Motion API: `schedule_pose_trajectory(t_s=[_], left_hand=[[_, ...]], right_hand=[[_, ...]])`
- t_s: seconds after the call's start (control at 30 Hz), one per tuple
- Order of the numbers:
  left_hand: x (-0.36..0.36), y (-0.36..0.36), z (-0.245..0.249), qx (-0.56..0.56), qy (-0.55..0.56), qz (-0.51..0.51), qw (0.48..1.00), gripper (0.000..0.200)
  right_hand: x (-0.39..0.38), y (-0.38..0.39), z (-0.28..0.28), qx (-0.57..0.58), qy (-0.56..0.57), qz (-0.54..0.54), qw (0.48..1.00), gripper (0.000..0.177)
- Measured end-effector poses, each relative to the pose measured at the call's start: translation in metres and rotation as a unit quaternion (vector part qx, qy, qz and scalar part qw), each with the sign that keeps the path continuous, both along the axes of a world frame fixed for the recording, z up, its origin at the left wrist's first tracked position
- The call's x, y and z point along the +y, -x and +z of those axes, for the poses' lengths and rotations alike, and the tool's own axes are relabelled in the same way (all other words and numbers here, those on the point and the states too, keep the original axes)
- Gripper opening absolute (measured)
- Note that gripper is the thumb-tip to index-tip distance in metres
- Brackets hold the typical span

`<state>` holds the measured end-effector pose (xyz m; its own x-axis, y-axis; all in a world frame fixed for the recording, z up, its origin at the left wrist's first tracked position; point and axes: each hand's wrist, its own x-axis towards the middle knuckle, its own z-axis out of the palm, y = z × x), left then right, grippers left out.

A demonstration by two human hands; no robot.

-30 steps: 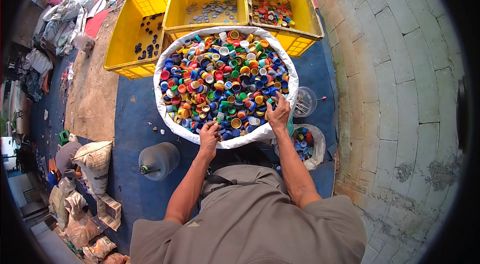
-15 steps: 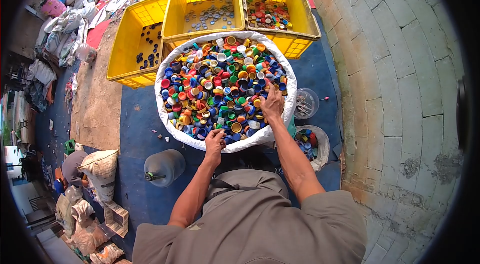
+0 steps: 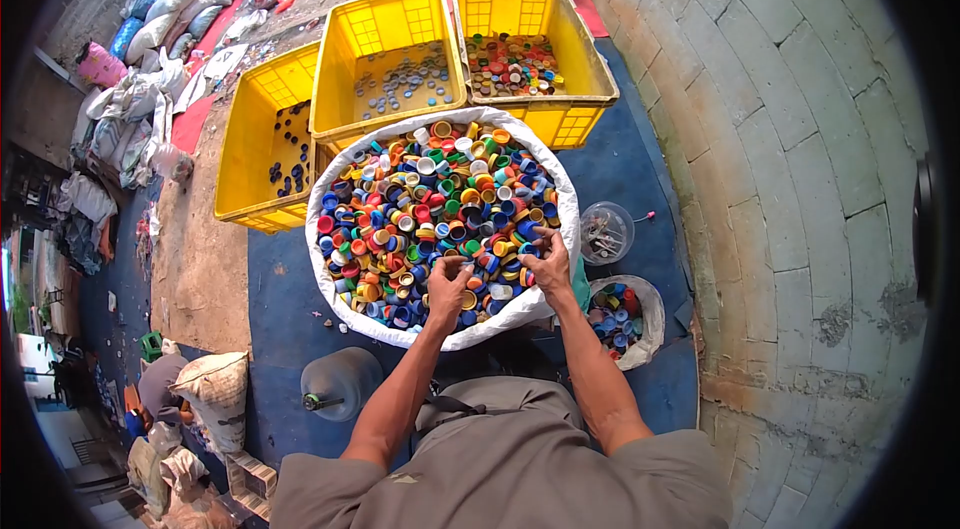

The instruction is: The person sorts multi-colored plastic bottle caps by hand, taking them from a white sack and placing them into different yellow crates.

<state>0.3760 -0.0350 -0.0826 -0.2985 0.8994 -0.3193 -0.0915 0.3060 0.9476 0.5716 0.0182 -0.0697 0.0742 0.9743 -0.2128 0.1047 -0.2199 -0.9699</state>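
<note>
Seen over my remote link from the head camera, the person's two bare hands worked in a heap of mixed-colour bottle caps (image 3: pixel 430 194) that filled a wide white sack (image 3: pixel 573 214) at the centre of the frame. The left hand (image 3: pixel 448 281) lay at the lower edge of the heap with its fingers curled down among the caps. The right hand (image 3: pixel 550 264) rested just beside it to the right, fingertips pressed into the pile. I could not tell whether either grip had closed on a cap. Three yellow crates stood behind the sack in the upper part of the frame. The left crate (image 3: pixel 240 159) held a few dark caps, the middle crate (image 3: pixel 335 79) grey ones and the right crate (image 3: pixel 560 124) a red and mixed lot. A clear tub (image 3: pixel 606 232) and a small bag of caps (image 3: pixel 622 309) sat to the right of the sack on the blue mat (image 3: pixel 625 159). A large water jug (image 3: pixel 342 384) lay on its side at the lower left, near the person's left forearm.
</note>
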Motion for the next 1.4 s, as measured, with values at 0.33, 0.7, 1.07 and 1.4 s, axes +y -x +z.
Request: schedule_pose_trajectory(t_s=[0.33, 0.7, 1.07, 1.4], left_hand=[[0.083, -0.03, -0.004, 0.422, -0.134, -0.135, 0.886, 0.057], [0.106, -0.043, -0.009, 0.506, -0.163, -0.2, 0.823, 0.049], [0.056, -0.013, 0.028, -0.445, 0.027, -0.009, 0.895, 0.028], [0.004, 0.001, 0.012, -0.522, 0.127, 0.112, 0.836, 0.018]], right_hand=[[-0.06, -0.08, -0.012, 0.642, 0.159, -0.278, 0.697, 0.036], [-0.066, -0.072, 0.007, 0.548, 0.156, -0.181, 0.801, 0.028], [-0.013, -0.05, -0.001, 0.023, 0.077, -0.061, 0.995, 0.038], [0.029, -0.026, -0.009, -0.474, -0.193, 0.138, 0.848, 0.056]])
